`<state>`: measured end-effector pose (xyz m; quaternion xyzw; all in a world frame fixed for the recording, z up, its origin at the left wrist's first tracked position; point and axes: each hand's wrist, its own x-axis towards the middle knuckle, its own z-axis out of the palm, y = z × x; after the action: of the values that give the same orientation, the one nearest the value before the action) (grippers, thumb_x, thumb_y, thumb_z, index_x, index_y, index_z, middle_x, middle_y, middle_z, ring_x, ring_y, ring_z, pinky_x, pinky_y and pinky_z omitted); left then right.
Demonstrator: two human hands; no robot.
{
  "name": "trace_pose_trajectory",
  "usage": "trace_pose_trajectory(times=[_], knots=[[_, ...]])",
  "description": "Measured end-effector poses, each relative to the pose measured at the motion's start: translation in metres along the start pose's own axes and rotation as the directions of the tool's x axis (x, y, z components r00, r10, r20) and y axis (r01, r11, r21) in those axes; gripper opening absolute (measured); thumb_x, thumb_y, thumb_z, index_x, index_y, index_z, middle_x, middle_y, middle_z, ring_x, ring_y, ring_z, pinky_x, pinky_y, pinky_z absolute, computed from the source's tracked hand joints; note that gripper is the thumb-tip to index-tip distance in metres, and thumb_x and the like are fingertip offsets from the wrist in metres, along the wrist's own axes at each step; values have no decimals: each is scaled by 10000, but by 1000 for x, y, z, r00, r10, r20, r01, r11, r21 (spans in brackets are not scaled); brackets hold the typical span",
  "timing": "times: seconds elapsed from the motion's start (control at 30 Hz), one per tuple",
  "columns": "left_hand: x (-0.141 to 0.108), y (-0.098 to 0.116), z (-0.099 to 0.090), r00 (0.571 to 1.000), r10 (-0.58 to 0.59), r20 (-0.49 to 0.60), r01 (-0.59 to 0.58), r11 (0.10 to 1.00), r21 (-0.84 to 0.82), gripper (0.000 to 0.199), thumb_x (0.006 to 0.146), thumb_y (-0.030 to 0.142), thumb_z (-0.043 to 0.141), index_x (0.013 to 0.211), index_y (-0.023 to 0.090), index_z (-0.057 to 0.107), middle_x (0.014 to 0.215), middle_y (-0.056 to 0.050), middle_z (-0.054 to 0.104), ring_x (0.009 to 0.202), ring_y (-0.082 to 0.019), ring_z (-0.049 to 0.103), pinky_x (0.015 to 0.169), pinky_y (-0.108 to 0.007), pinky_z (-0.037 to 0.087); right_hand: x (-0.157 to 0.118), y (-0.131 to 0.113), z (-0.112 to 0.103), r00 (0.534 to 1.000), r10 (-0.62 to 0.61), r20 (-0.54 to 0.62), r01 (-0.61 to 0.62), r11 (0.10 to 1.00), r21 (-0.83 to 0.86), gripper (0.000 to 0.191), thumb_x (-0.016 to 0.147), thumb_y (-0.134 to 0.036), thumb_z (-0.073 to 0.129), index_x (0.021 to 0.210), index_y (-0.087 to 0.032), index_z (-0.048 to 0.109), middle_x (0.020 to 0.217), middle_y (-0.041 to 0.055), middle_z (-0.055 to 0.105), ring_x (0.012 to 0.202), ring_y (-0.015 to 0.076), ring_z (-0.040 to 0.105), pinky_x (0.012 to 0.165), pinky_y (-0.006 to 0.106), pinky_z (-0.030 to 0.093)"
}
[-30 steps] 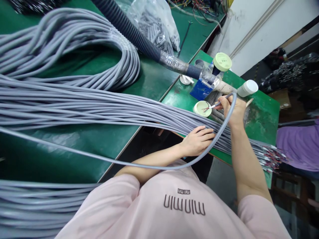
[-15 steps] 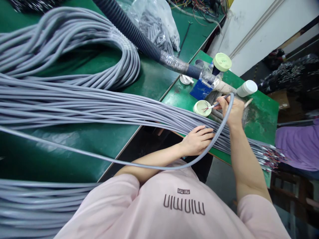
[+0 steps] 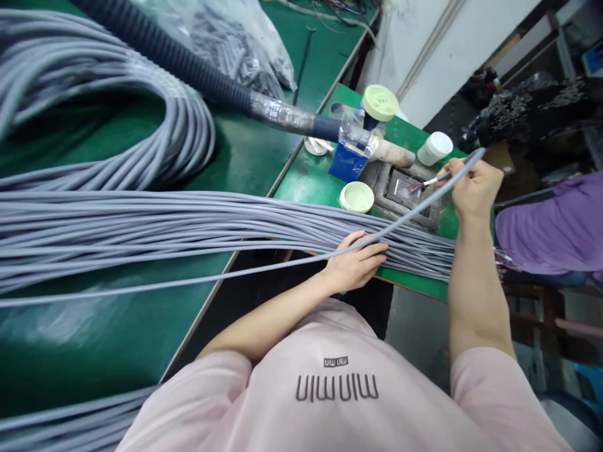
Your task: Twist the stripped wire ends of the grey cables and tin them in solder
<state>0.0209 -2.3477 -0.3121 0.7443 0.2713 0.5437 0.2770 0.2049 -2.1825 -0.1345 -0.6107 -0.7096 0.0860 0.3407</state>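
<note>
The right hand (image 3: 473,182), two o'clock from the left hand (image 3: 355,267), pinches the cable (image 3: 424,204) close behind its white sleeve, probably because a short free end is easier to aim. The red wires (image 3: 414,188) stick out bare over the pot (image 3: 426,215) on the desk (image 3: 308,176); contact is too small to tell. The cable's slack slants towards eight o'clock across the left hand, which lies on the bundle (image 3: 235,220) with fingers extended, likely steadying it; whether it grips is hidden. The cup (image 3: 357,198) sits at twelve o'clock from that hand, seemingly for easy reach. The hose (image 3: 202,78) ends near the pot's eleven o'clock side, perhaps to draw off fumes.
</note>
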Motion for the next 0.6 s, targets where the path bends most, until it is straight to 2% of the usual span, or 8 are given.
trace_pose_trajectory(times=[0.1, 0.3, 0.6], knots=[[-1, 1, 1, 999, 32, -38, -29, 998, 63, 309, 877, 177, 554, 1162, 246, 654, 1265, -60, 662, 1336, -248, 477, 1152, -482, 254, 7, 24, 0, 999, -2, -54, -1, 997, -71, 294, 853, -325, 617, 624, -140, 601, 564, 0, 620, 508, 124, 653, 471, 207, 491], [2, 6, 0, 997, 44, -58, -32, 982, 188, 251, 874, 175, 571, 1095, 235, 672, 1208, -34, 693, 1285, -223, 524, 1143, -446, 273, 16, 51, 8, 999, -38, -17, 34, 982, -184, 449, 894, -506, 513, 663, -132, 605, 613, 20, 633, 718, 205, 727, 648, 297, 569], [2, 7, 0, 999, 42, -33, -33, 974, 226, 235, 881, 187, 559, 1078, 232, 681, 1207, -38, 694, 1284, -229, 526, 1134, -452, 283, 28, 75, 18, 999, 8, 48, 1, 981, -195, 511, 908, -566, 450, 732, -122, 630, 619, 25, 628, 667, 200, 712, 667, 354, 573]])
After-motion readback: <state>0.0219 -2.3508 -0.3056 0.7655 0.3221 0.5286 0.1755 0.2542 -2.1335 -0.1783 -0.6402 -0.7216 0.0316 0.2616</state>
